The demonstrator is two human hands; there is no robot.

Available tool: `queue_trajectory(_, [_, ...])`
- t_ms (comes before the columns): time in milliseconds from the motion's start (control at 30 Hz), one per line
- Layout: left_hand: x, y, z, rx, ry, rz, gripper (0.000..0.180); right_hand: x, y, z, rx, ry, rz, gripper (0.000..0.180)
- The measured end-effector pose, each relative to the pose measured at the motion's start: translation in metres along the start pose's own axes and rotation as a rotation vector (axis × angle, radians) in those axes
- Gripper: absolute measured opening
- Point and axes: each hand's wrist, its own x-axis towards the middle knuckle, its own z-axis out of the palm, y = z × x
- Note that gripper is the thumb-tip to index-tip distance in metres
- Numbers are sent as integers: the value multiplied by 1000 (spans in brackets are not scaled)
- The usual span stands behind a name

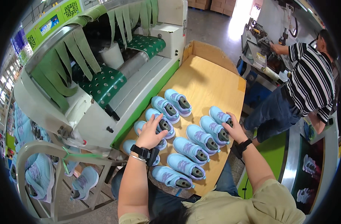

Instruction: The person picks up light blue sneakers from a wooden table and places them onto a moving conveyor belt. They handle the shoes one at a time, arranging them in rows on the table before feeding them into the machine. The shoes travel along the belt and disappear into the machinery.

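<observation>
Light blue shoes with purple markings and dark forms in their openings stand in two rows on a wooden board [215, 82]. In the left row, my left hand [151, 133] lies over a shoe [152, 113], its fingers and thumb spread apart. My right hand [234, 130] has its thumb and fingers about the heel of the shoe [217, 113] at the far end of the right row. Just nearer than that one is another shoe [211, 127]. My left hand and wrist partly hide the nearer shoes of the left row.
Left of the board stands a machine with a perforated green belt [103, 86] and hanging green strips [53, 80]. More shoes [39, 175] lie beyond a metal rail [54, 147] at lower left. A person in a striped shirt [308, 74] works at a bench on the right.
</observation>
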Motion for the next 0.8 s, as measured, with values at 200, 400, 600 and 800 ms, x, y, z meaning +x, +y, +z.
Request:
queue_trajectory(200, [1, 0, -1, -25, -9, 7, 76, -4, -10, 17, -76, 199, 6, 57])
queue_trajectory(400, [2, 3, -2, -28, -3, 19, 76, -6, -11, 23, 9, 227, 26, 53])
queue_trajectory(600, [24, -17, -2, -218, -23, 123, 73, -6, -20, 27, -53, 220, 46, 52])
queue_trajectory(800, [29, 0, -5, -234, -9, 71, 71, -11, -15, 25, -17, 219, 54, 47])
